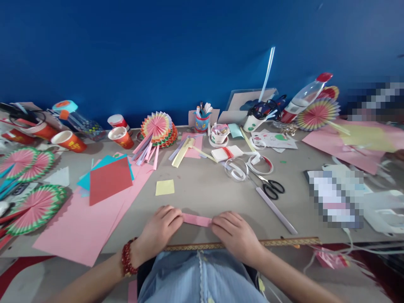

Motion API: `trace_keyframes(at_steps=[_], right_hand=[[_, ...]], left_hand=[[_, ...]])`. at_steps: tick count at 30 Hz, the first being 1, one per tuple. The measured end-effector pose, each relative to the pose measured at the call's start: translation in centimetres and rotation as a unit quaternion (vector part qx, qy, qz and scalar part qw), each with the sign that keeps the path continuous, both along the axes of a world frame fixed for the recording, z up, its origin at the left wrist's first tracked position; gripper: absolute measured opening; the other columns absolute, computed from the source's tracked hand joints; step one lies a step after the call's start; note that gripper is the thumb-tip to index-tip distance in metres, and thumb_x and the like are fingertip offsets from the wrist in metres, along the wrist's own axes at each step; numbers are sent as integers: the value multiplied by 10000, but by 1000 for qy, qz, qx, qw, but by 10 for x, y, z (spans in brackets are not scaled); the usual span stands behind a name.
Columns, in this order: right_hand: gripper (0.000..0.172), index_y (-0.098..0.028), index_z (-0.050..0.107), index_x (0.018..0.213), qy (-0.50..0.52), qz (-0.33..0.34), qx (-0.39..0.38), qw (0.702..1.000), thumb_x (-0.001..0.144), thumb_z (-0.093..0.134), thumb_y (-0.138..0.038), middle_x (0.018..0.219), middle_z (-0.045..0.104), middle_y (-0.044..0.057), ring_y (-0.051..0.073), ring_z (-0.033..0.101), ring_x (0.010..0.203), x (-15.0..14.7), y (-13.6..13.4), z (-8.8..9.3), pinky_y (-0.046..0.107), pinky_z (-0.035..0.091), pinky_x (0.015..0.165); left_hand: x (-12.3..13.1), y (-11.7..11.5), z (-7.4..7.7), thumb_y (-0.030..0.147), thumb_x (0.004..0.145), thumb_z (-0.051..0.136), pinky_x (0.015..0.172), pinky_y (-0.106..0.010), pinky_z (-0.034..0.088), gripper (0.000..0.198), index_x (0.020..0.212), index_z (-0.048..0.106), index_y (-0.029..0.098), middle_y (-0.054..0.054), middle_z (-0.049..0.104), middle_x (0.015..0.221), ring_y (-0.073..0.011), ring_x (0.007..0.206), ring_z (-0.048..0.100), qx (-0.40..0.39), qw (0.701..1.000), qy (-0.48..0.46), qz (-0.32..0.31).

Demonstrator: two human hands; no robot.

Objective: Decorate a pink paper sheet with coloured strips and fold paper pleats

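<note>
A narrow pink paper strip [197, 220] lies crosswise near the close edge of the grey table [195, 185], its middle bare between the two hands. The left hand [162, 227], with a red bead bracelet [127, 257] at the wrist, covers the strip's left end with its fingers close together; the right hand [236, 235] covers the other end in the same way, its fingers lying side by side and bent down over the paper. The undersides of the fingertips are hidden, so I cannot tell whether either hand pinches the strip or only presses it. Beyond the left hand lies a small yellow paper square [164, 187], apart from the fingers. To the right of the right hand, a lilac strip [276, 210] slants toward the table's near edge, with black-handled scissors [272, 189] just beyond it. Large pink sheets [74, 223] spread left of the left hand, beneath a red sheet [111, 181].
</note>
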State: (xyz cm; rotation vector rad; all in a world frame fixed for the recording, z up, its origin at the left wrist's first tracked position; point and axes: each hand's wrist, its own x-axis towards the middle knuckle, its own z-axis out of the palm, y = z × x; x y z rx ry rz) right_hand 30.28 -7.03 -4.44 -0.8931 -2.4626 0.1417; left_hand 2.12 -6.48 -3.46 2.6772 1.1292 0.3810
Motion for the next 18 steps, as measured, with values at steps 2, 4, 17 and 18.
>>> trace_keyframes(at_steps=[2,4,17,18], right_hand=[[236,-202,671,986,10,-20,-18,1000,998,442,-146,934,719,51,177,613,876,0,-2,-1,326,476,784],[230,-201,667,999,18,-46,-30,998,998,442,-153,940,718,55,182,613,870,-2,-4,0,330,468,790],[161,-209,633,899,70,-99,-138,983,980,498,-178,907,679,53,195,589,873,-11,-6,4,350,440,805],[145,-206,623,897,78,-103,-147,981,979,506,-182,903,678,52,196,590,873,-12,-6,4,352,441,808]], left_hand=[[0,1,0,143,1010,434,860,-364,454,170,1018,600,174,-63,614,1041,-213,949,531,-27,999,-17,14],[0,4,2,173,1023,429,850,-353,454,173,988,598,182,-49,610,1011,-199,928,536,-56,997,-37,28],[-5,14,6,252,1027,456,841,-315,481,169,956,601,206,-29,620,971,-174,917,588,-78,992,-89,40],[-6,14,6,254,1027,457,844,-313,482,166,958,601,207,-29,620,977,-173,921,591,-82,991,-93,43]])
